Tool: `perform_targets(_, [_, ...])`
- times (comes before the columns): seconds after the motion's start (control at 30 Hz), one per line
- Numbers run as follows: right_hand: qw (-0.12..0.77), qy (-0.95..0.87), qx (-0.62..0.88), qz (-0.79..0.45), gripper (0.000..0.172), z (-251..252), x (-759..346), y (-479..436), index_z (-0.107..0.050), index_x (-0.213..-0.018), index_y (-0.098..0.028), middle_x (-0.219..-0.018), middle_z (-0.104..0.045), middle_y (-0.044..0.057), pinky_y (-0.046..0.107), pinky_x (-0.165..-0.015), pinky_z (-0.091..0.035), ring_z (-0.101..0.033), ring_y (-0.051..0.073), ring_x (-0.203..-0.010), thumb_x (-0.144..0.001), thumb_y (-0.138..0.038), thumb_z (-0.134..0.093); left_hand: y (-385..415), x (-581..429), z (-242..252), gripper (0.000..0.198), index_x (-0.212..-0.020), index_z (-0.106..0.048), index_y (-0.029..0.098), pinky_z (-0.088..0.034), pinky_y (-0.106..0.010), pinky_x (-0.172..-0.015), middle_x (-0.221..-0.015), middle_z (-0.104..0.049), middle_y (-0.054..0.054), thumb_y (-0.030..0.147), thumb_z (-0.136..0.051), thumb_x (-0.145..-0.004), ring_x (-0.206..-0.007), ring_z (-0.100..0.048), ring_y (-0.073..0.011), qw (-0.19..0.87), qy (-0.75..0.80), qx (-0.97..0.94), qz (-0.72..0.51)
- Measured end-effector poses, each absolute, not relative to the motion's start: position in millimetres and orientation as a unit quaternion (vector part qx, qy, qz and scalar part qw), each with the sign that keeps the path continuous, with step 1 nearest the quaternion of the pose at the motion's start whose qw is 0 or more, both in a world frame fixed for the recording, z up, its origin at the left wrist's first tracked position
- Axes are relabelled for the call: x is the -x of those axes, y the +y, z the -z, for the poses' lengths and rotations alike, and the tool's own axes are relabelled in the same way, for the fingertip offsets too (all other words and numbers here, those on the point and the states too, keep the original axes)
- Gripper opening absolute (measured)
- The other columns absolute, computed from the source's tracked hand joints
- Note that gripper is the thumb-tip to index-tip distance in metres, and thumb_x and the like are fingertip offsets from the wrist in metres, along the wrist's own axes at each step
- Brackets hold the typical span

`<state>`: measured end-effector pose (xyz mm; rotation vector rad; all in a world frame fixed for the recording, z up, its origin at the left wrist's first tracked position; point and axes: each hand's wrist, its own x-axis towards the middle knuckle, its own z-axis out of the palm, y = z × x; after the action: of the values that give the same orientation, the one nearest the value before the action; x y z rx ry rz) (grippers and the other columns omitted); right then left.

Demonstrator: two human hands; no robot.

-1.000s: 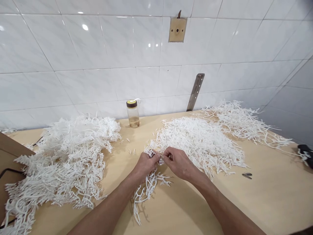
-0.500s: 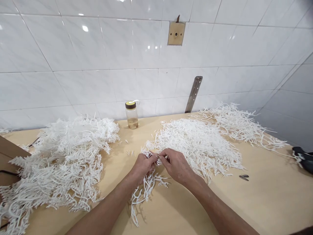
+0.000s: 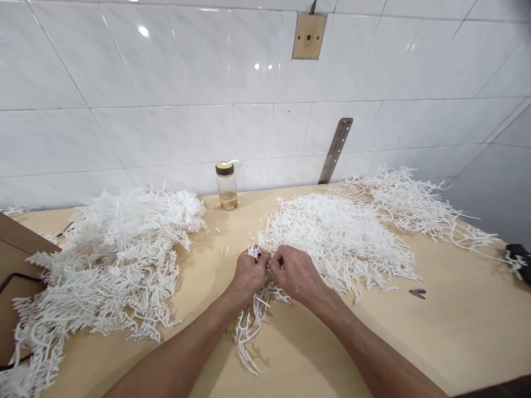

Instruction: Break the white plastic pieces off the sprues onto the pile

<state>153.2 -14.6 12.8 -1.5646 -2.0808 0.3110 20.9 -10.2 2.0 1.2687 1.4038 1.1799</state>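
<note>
My left hand (image 3: 248, 275) and my right hand (image 3: 295, 273) meet over the middle of the wooden table (image 3: 448, 331), fingers pinched together. Both grip a branched white plastic sprue (image 3: 251, 320) whose lower part trails down toward me between my wrists. Its top bristles out above my left fingers. Right behind my hands lies a broad heap of small white plastic pieces (image 3: 336, 237). What my right fingertips pinch is too small to make out apart from the sprue.
A big pile of white branched sprues (image 3: 112, 260) covers the left of the table. Another, thinner pile (image 3: 415, 202) lies far right. A clear jar with a brown lid (image 3: 226, 186) stands by the tiled wall. Small metal clips (image 3: 418, 293) lie right; a cardboard box (image 3: 16, 265) sits far left.
My hands have closed in on each other and shifted slightly away from me, the sprue moving with them. The view has tilted a little downward.
</note>
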Motion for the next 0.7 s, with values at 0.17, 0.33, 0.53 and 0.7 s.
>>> perform_targets(0.17, [0.263,-0.733,0.6,-0.183,0.016,-11,-154,-9,-0.056,-0.066,-0.019,-0.065,-0.063,0.001,0.026,-0.057,-0.034,-0.053,0.015,-0.059,-0.081,-0.016,-0.053,-13,-19,0,0.016,-0.067,-0.059,0.017,-0.036,-0.023,-0.054,-0.055,-0.048,0.004,0.028,-0.062,-0.077,-0.054,-0.042,-0.0107,0.424,0.548,-0.519,-0.501])
perform_targets(0.33, [0.314,-0.674,0.645,-0.177,0.014,-17,-167,0,-0.061,-0.069,-0.019,-0.069,-0.066,0.003,0.028,-0.061,-0.039,-0.058,0.018,-0.064,-0.081,-0.021,-0.054,-11,-14,-1,0.024,-0.071,-0.057,0.018,-0.031,-0.021,-0.05,-0.055,-0.042,0.006,0.039,-0.065,-0.078,-0.051,-0.037,-0.0087,0.432,0.503,-0.517,-0.543])
perform_targets(0.53, [0.41,-0.642,0.631,-0.145,0.016,-23,-181,2,-0.063,-0.076,-0.02,-0.065,-0.065,0.001,0.03,-0.06,-0.041,-0.056,0.016,-0.054,-0.081,-0.034,-0.058,-9,-13,-7,0.034,-0.073,-0.055,0.018,-0.021,-0.02,-0.041,-0.05,-0.034,0.01,0.047,-0.072,-0.073,-0.043,-0.025,-0.0052,0.562,0.455,-0.463,-0.512])
perform_targets(0.7, [0.412,-0.658,0.613,-0.146,0.021,-23,-187,1,-0.067,-0.085,-0.02,-0.068,-0.066,0.002,0.031,-0.062,-0.043,-0.057,0.017,-0.056,-0.085,-0.036,-0.055,-12,-14,-15,0.039,-0.068,-0.052,0.017,-0.021,-0.019,-0.04,-0.048,-0.034,0.01,0.048,-0.076,-0.07,-0.04,-0.027,-0.0042,0.577,0.449,-0.459,-0.505])
